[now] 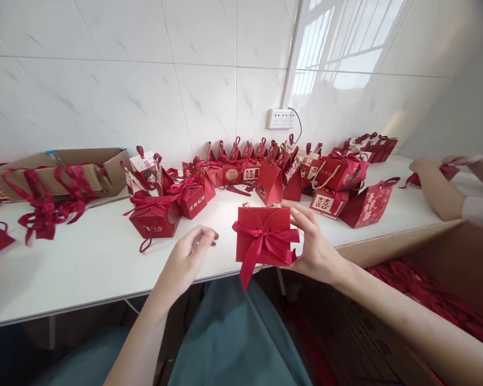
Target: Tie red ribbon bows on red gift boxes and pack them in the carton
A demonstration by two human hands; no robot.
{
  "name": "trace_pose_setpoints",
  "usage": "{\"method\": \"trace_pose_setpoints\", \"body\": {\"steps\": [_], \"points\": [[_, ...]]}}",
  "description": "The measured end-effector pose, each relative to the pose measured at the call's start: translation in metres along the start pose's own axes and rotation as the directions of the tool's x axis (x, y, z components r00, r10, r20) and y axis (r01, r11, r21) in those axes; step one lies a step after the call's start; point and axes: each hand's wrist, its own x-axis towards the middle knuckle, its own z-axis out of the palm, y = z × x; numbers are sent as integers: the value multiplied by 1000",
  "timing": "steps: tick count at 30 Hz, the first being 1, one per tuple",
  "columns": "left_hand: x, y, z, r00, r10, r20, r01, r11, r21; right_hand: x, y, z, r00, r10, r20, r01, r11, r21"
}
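Right hand (314, 247) grips a red gift box (263, 236) by its right edge, fingers closed on it, above the near edge of the white table (84, 262). A red ribbon bow crosses its front. Left hand (187, 257) hovers just beside it, fingers loosely curled, empty. More red gift boxes (241, 171) crowd the table behind. Another person's hands (430, 177) work at far right.

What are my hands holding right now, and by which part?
Right hand grips the red ribboned box by its right edge; left hand looks empty.
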Motion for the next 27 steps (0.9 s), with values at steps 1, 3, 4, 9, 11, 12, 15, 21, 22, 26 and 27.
{"method": "trace_pose_setpoints", "body": {"steps": [1, 3, 4, 9, 11, 12, 15, 21, 22, 26, 27], "points": [[4, 7, 4, 997, 41, -71, -44, 998, -48, 0, -3, -3, 1000, -15, -8, 15, 999, -28], [8, 20, 14, 988, 112, -104, -122, 987, -102, -1, -8, -7, 999, -29, -26, 27, 997, -69], [8, 26, 20, 984, 143, -106, -154, 982, -105, -1, -10, -8, 999, -24, -30, 22, 997, -76], [-8, 44, 45, 863, 445, -239, -456, 890, 10, -4, -16, -15, 999, 10, -46, -15, 994, -106], [-17, 48, 53, 753, 612, -242, -604, 789, 114, -7, -18, -18, 998, 6, -55, -13, 992, -128], [-21, 50, 58, 696, 682, -225, -662, 730, 169, -8, -19, -19, 998, 4, -58, -12, 991, -135], [-28, 55, 69, 570, 802, -178, -744, 596, 303, -11, -23, -21, 997, 5, -72, -15, 989, -146], [-32, 62, 71, 504, 838, -211, -759, 546, 355, -10, -28, -26, 993, -11, -118, -9, 986, -169], [-32, 63, 69, 504, 837, -214, -758, 547, 354, -9, -28, -27, 993, -15, -119, -6, 985, -171], [-31, 65, 65, 508, 833, -220, -749, 553, 365, -8, -30, -32, 993, -5, -118, -15, 986, -167], [-31, 65, 64, 509, 831, -224, -746, 555, 368, -9, -31, -32, 993, -1, -116, -19, 985, -171]]}}
